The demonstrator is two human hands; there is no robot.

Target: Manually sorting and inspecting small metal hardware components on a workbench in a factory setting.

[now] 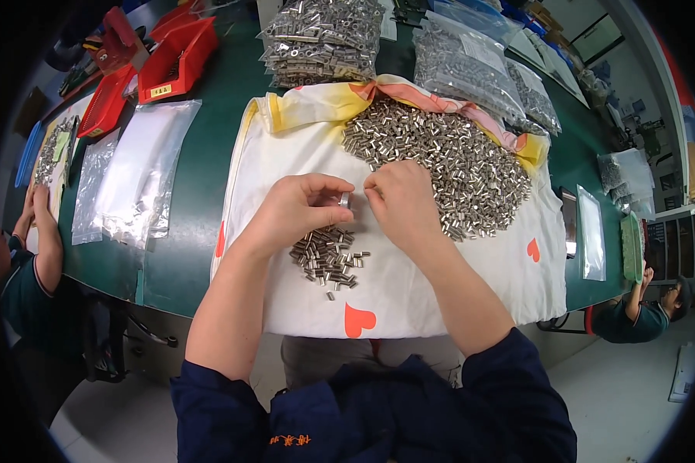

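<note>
Between the thumb and fingers of my left hand is a small round metal ring, seen edge-on. Close to its right, my right hand has its fingers pressed together; what they hold, if anything, is hidden. Both hands are over a white cloth with red hearts and a yellow border. A large heap of short metal cylinders lies beyond and to the right of my right hand. Under and in front of my left hand is a smaller pile of the same cylinders.
Stacked bags of metal parts and a larger bag of small parts stand at the back. Red bins and clear plastic bags lie left on the green table. Co-workers sit at the far left and far right.
</note>
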